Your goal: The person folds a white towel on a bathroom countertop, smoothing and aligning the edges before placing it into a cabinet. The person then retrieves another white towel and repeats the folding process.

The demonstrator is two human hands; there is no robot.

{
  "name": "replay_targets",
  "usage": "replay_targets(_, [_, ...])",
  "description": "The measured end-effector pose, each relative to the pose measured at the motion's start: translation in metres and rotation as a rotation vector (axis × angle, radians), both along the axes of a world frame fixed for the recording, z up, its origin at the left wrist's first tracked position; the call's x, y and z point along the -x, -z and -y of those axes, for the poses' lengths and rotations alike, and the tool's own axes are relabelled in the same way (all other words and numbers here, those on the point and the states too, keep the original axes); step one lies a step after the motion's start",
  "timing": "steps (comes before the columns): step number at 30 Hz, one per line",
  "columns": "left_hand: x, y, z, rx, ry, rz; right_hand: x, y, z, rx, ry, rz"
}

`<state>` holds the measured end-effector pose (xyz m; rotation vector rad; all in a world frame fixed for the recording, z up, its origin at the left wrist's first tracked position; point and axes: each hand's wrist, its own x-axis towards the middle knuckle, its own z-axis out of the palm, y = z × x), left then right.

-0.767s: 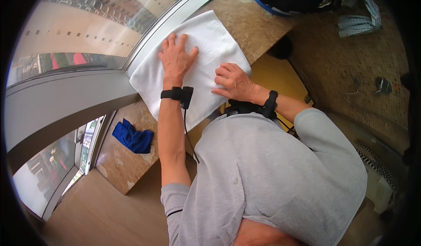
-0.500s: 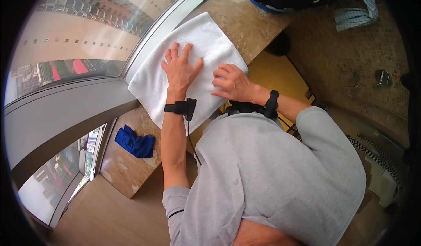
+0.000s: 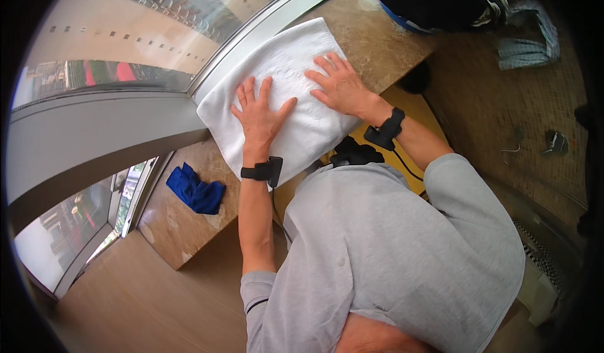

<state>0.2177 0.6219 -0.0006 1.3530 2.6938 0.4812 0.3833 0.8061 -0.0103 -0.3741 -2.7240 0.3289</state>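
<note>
A white towel [image 3: 296,130] lies spread over a brown marble ledge beside the window, with its near corner hanging toward me. On its left half my left hand [image 3: 259,117] rests flat, fingers apart. My right hand [image 3: 341,88] presses on the towel's right side near the far edge, its fingers also spread. Small wrinkles show in the cloth between the two hands. Neither hand grips anything. Each wrist wears a black strap with a small box on it.
A crumpled blue cloth [image 3: 195,189] lies on the ledge [image 3: 179,233] to the left. Dark clothes in a blue-rimmed container [image 3: 434,4] stand at the far right end. A checked cloth [image 3: 531,45] lies beyond them. The window frame [image 3: 107,136] borders the ledge.
My right hand has moved up and to the right across the towel, and its curled fingers have spread out. My left hand remains flat on the cloth. The view has shifted slightly.
</note>
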Motion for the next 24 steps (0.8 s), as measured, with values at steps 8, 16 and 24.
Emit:
replay_targets(8, [0.001, 0.009, 0.038, -0.002, -0.16, 0.085, 0.004, 0.016, -0.005, -0.013, -0.034, 0.042])
replay_targets(16, [-0.009, 0.003, 0.033, -0.001, -0.176, -0.058, 0.035, -0.01, -0.009, -0.041, 0.022, -0.089])
replay_targets(24, [-0.048, 0.015, 0.063, -0.249, 0.091, -0.273, -0.024, 0.004, 0.018, 0.149, -0.272, -0.099])
